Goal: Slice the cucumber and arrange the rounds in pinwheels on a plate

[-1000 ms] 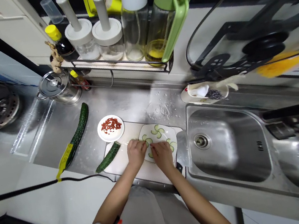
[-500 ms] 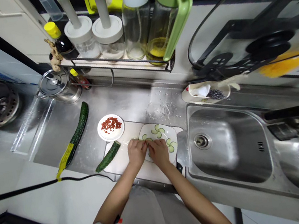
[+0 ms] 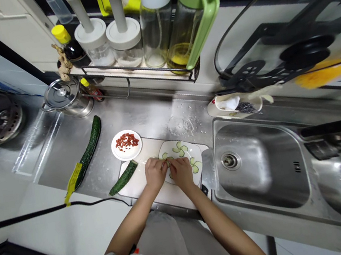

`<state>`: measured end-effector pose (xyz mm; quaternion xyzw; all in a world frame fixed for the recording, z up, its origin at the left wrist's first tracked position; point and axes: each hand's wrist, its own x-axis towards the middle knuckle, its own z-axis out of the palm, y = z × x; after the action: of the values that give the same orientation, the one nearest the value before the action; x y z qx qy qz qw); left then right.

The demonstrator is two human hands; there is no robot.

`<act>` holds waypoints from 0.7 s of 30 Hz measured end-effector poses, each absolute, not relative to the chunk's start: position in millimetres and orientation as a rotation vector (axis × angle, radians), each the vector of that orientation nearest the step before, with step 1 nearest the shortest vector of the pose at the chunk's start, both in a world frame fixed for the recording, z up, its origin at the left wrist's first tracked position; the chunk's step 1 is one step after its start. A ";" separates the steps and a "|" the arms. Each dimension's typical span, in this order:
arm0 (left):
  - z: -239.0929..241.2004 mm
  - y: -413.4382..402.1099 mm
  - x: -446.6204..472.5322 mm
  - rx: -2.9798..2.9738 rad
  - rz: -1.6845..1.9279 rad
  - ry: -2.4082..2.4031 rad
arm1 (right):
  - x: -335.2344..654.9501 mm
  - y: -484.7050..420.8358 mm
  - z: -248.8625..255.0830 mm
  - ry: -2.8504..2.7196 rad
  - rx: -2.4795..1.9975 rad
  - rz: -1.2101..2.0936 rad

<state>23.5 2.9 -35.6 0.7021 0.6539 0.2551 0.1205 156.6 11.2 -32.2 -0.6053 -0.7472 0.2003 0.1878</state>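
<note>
My left hand (image 3: 155,175) and my right hand (image 3: 182,172) meet over the left part of a white plate (image 3: 190,147). Fingertips of both are pinched together on a small piece of cucumber slice (image 3: 168,161), mostly hidden by the fingers. Thin cucumber slices (image 3: 180,148) lie on the plate in curved pinwheel shapes. Under the plate is a pale cutting board (image 3: 169,194). A cut cucumber (image 3: 123,177) rests across the board's left edge, left of my left hand. Right of the plate lies a cleaver (image 3: 209,168), its dark handle toward me.
Behind the board's left corner, a small white dish (image 3: 119,155) holds red dried berries (image 3: 126,141). A whole cucumber (image 3: 90,148) with yellow tape lies farther left, near a lidded steel pot (image 3: 68,99). The sink (image 3: 259,164) is at right. Jars and bottles line a shelf (image 3: 141,72) behind.
My fingers shift slightly at the cucumber slice, and a bit more of its green shows between them. The plate, cucumbers and cleaver stay where they were.
</note>
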 end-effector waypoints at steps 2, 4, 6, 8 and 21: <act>-35.2 3.0 22.0 2.052 0.730 1.905 | 157.1 11.7 -31.7 -2.099 -1.692 0.569; -35.3 3.1 20.8 2.044 0.719 1.911 | 157.2 12.0 -32.0 -2.104 -1.680 0.576; -35.8 3.6 20.2 2.036 0.709 1.917 | 157.0 12.1 -32.7 -2.114 -1.667 0.584; -36.3 4.7 20.5 2.036 0.704 1.911 | 156.6 12.0 -33.4 -2.121 -1.659 0.590; -35.5 10.5 24.2 2.045 0.704 1.899 | 157.5 9.7 -29.8 -2.065 -1.726 0.608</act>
<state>24.2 10.5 -35.5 0.7045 0.6539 0.2425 0.1313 157.5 9.7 -29.8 -0.6142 -0.7347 0.2162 0.1902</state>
